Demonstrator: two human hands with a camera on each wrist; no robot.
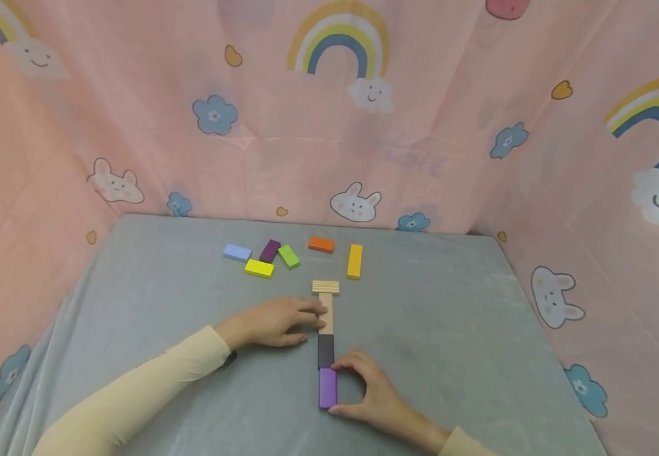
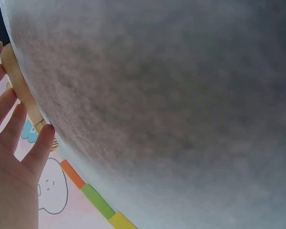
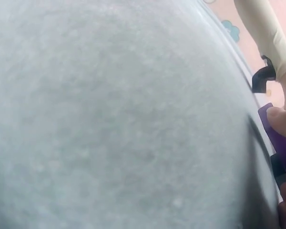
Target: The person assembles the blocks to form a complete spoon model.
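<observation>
A purple block (image 1: pixel 328 389) lies at the near end of a straight row on the cloth. My right hand (image 1: pixel 373 394) pinches it by its two short ends, thumb near and forefinger far; the right wrist view shows the thumb on the purple block (image 3: pixel 271 125). Beyond it come a black block (image 1: pixel 326 351), a plain wooden block (image 1: pixel 326 316) and a ridged wooden piece (image 1: pixel 326 287) set crosswise at the far end. My left hand (image 1: pixel 276 322) has its fingers spread, fingertips resting on the plain wooden block's left side. In the left wrist view, its fingers (image 2: pixel 37 150) lie along the wood.
Behind the row lie loose blocks: light blue (image 1: pixel 237 253), dark purple (image 1: pixel 270 251), yellow (image 1: pixel 259 268), green (image 1: pixel 288 256), orange (image 1: pixel 321 244) and amber (image 1: pixel 354 261). A grey cloth (image 1: pixel 449 316) covers the table. Pink printed curtains (image 1: pixel 283 152) stand around its back and sides.
</observation>
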